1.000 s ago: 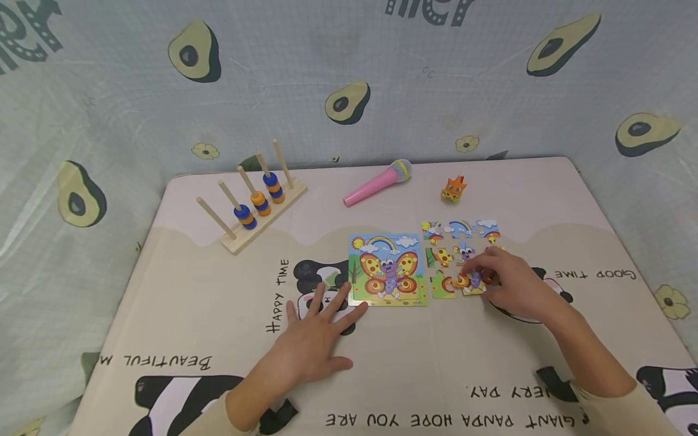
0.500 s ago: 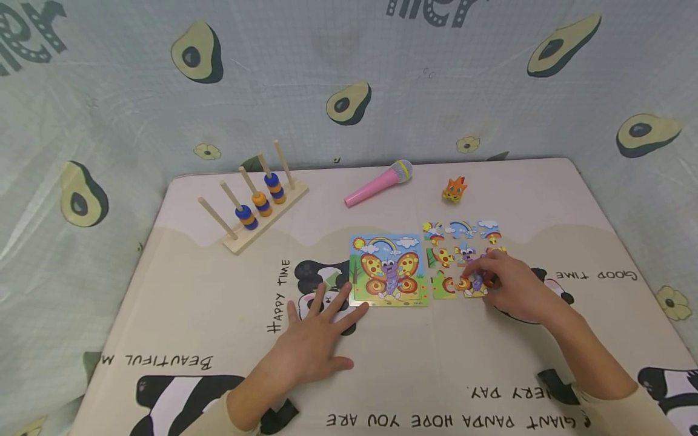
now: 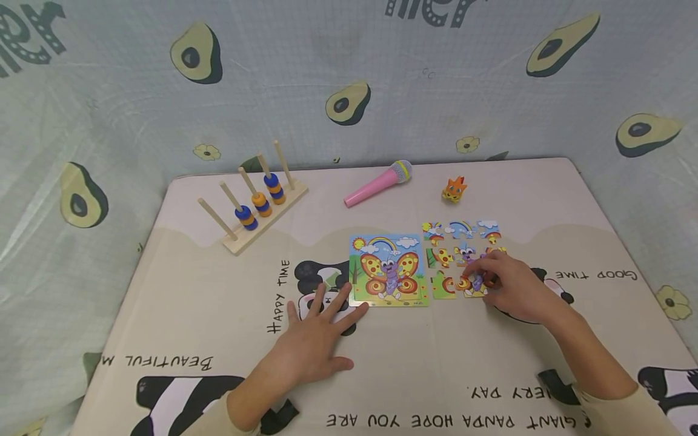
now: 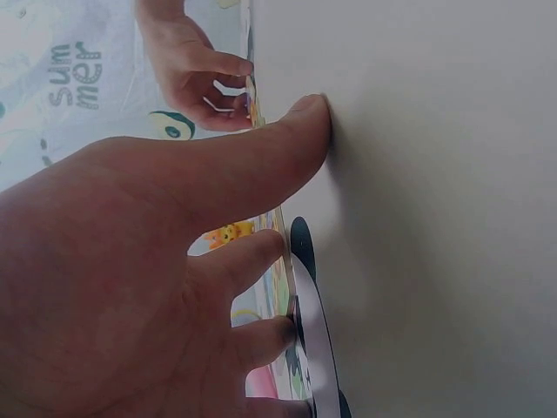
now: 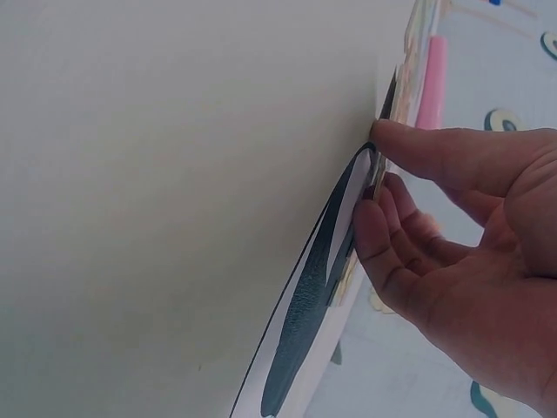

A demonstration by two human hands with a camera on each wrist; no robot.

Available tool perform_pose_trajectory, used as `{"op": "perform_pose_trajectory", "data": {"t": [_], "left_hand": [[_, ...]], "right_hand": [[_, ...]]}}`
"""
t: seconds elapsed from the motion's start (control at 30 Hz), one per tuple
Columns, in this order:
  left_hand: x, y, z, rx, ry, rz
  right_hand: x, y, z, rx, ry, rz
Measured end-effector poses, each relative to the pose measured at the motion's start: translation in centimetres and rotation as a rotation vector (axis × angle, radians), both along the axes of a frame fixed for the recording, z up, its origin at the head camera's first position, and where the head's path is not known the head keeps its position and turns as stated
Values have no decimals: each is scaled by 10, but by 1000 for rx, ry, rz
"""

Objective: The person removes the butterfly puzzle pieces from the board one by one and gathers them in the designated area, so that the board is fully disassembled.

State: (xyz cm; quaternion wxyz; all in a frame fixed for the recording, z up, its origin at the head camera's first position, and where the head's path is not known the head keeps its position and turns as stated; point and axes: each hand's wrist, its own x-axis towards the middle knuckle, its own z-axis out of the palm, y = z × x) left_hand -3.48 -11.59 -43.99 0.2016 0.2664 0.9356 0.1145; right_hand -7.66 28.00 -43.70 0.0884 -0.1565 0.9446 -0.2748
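Note:
A square butterfly picture board (image 3: 388, 270) lies in the middle of the table in the head view. My left hand (image 3: 313, 345) rests palm down with spread fingers, its fingertips at the board's lower left corner. Right of the board, several small puzzle pieces lie in rows, among them a green corner piece (image 3: 443, 286) and a rainbow piece (image 3: 461, 229). My right hand (image 3: 512, 284) pinches the lower middle puzzle piece (image 3: 475, 284), which shows the purple body and an orange wing curl. Its fingers partly cover the pieces at the right end.
Behind the board lie a pink toy microphone (image 3: 376, 184) and a small orange toy figure (image 3: 454, 189). A wooden peg stand (image 3: 264, 215) with blue and orange rings stands at the back left. The panda-print tablecloth (image 3: 403, 363) reaches the patterned curtain (image 3: 272, 91) behind.
The piece in my right hand has shifted very slightly right and toward me since one second ago. My left hand stays in place on the table.

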Motion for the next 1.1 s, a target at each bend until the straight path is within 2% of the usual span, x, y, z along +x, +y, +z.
{"op": "perform_pose_trajectory", "data": {"t": [0.2,0.63,0.9,1.1], "left_hand": [[0,0,0,3,-12,4],[-1,0,-1,0,-5,-3],[0,0,0,4,-3,-2],[-1,-1,0,7,0,-5]], "right_hand": [[0,0,1,-4,-5,-4],[-3,-14,7,-8,41,20],[-15,-37,7,-69,31,69],[-24,-61,9,-115,3,142]]}}
